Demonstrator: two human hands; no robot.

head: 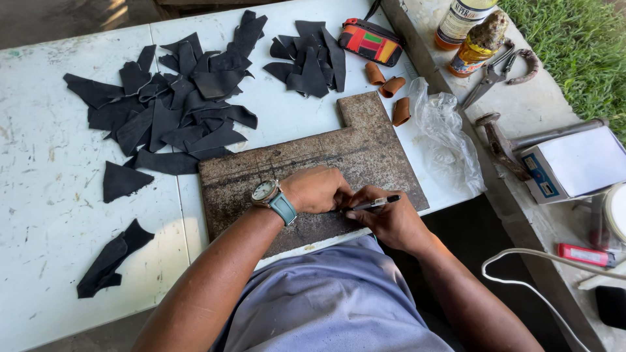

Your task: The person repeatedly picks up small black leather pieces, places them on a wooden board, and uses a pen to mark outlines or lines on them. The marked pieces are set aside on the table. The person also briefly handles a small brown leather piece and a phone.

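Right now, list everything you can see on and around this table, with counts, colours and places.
table: one, white, scuffed, under most things
metal plate: one, rusty brown, table middle, under both hands
dark scraps: many, black, heaped upper left, strays at left edge
small pile: one heap, black, top middle
pouch: one, red, green and yellow, top middle
curled pieces: three, tan, right of the plate's notch
plastic bag: one, clear, table's right edge
bottles: two, amber, right ledge
pliers: one, grey, right ledge
box: one, white, right
cable: one, white, lower right
watch: one, teal strap, left wrist
left hand: pressing on plate
right hand: holding pen
pen: one, black
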